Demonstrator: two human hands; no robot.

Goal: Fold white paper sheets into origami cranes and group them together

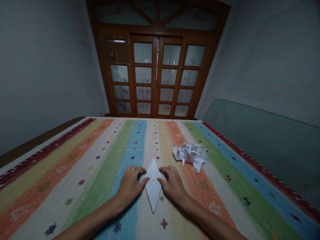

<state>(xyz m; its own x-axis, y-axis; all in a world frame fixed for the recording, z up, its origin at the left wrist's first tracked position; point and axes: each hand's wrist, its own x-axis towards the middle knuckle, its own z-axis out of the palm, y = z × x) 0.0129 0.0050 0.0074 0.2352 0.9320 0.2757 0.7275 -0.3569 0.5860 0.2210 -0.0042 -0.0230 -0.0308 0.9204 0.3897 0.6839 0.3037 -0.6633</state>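
A white folded paper piece (153, 185), kite-shaped with points near and far, lies flat on the striped cloth (82, 173). My left hand (130, 185) rests on its left edge, fingers curled and thumb pressing the paper. On the right edge my right hand (172, 183) mirrors that, its fingertips and thumb pressed on the paper. Both hands hold the piece down on the cloth.
A small pile of finished white paper figures (191, 154) sits on the cloth just beyond my right hand. A wooden door with glass panes (155, 75) stands behind the bed. A grey-green panel (265, 146) leans along the right side.
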